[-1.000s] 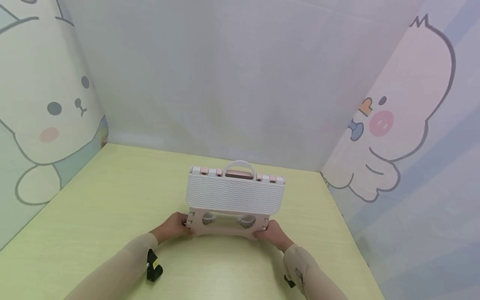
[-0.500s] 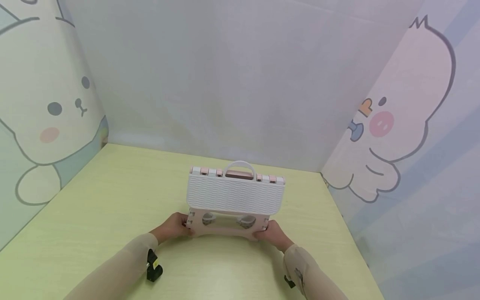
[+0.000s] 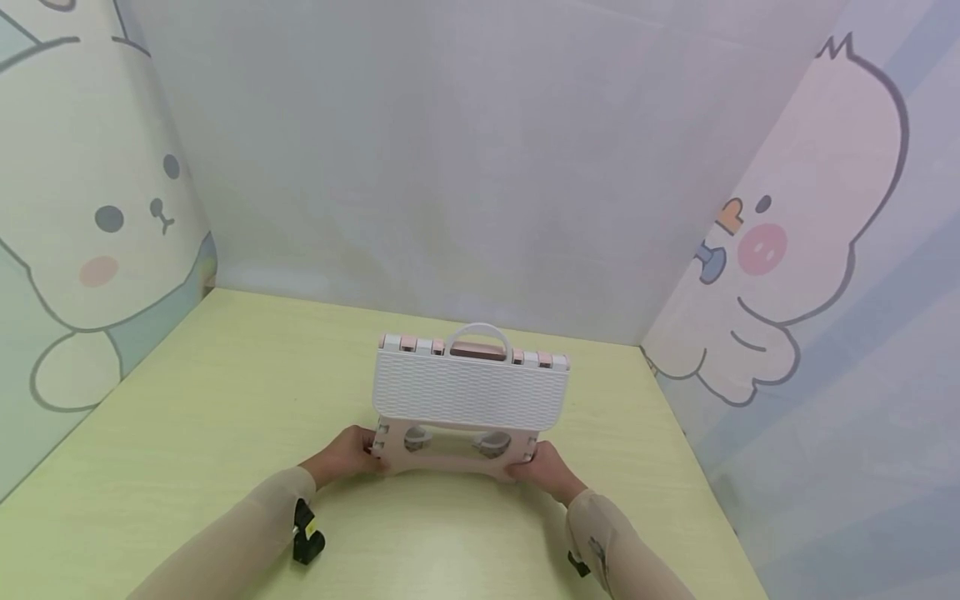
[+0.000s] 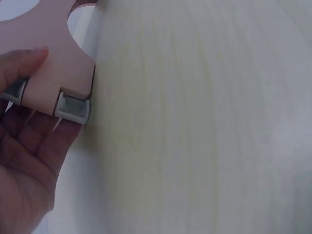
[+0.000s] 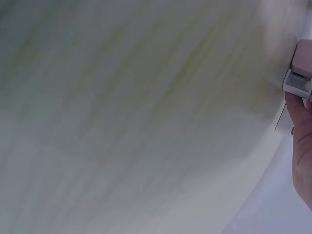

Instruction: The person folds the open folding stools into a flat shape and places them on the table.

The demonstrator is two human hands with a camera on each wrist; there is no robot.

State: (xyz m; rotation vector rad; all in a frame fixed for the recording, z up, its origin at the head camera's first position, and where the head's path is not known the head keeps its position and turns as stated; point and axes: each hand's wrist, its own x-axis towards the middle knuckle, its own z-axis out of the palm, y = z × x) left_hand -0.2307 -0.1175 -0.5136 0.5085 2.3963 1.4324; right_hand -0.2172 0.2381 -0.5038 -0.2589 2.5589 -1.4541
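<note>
A pink and white folding stool (image 3: 471, 387) stands on the table, its ribbed white panel tilted toward me and a white carrying handle (image 3: 480, 327) arching above it. Below the panel is a pink leg section (image 3: 450, 461) with rounded cutouts. My left hand (image 3: 347, 454) grips the left end of that section; in the left wrist view the thumb lies on the pink face and the fingers go behind the edge. At the opposite end, my right hand (image 3: 551, 471) holds the pink section, its thumb in front. Only part of this hand (image 5: 302, 141) shows in the right wrist view.
The pale yellow-green table (image 3: 247, 375) extends around the stool. A grey-white curtain (image 3: 420, 167) hangs behind it, and cartoon-printed walls stand at left and right. Black straps or mounts (image 3: 307, 533) show at the sleeves.
</note>
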